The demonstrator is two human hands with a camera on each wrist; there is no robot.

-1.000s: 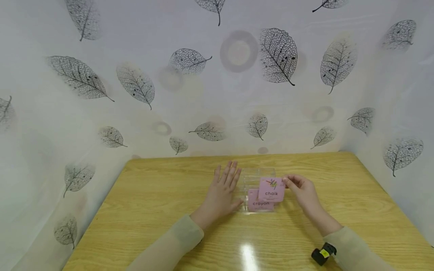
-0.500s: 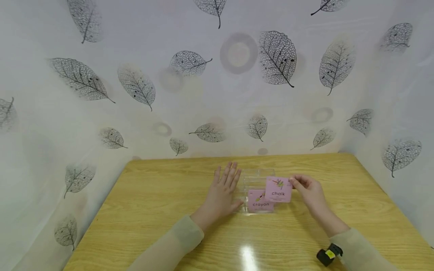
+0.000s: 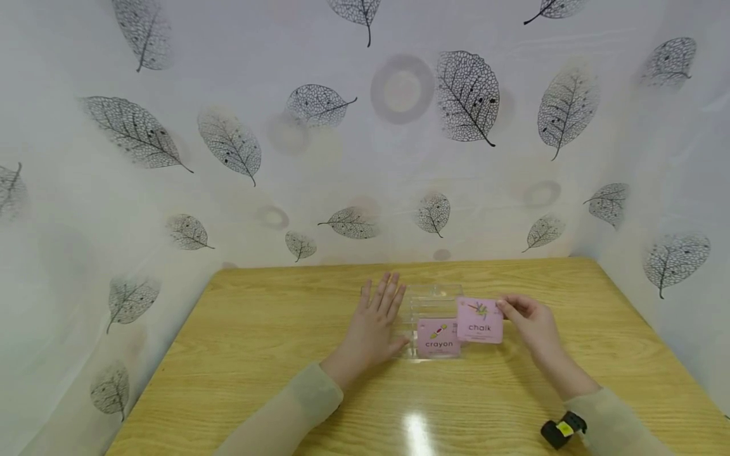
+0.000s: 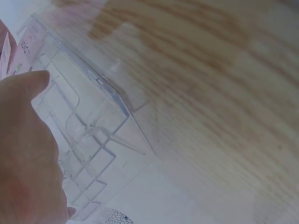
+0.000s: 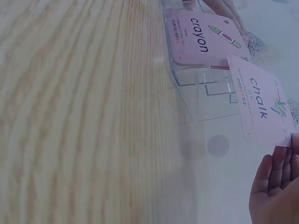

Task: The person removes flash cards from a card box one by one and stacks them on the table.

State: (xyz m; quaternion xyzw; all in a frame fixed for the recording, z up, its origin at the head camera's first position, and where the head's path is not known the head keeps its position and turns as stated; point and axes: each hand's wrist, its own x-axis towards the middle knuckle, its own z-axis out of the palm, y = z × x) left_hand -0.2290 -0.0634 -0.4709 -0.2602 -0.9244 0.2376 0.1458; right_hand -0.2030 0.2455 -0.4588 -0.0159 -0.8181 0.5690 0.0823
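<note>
My right hand pinches the upper right corner of a pink flashcard printed "chalk" with a drawing of coloured sticks. That card stands up beside the right side of a clear tiered card holder. In the holder's front slot rests a pink "crayon" flashcard, with more cards behind it in the right wrist view. With fingers spread straight, my left hand lies along the holder's left side. Its thumb reaches in front of the stepped clear wall in the left wrist view.
A wooden table carries everything. Behind it and at both sides hangs a white curtain with a leaf print. A black wrist camera sits by the right sleeve.
My right hand has moved the "chalk" card to the right, off the front of the "crayon" card, whose drawing now shows fully. The left hand has stayed in place.
</note>
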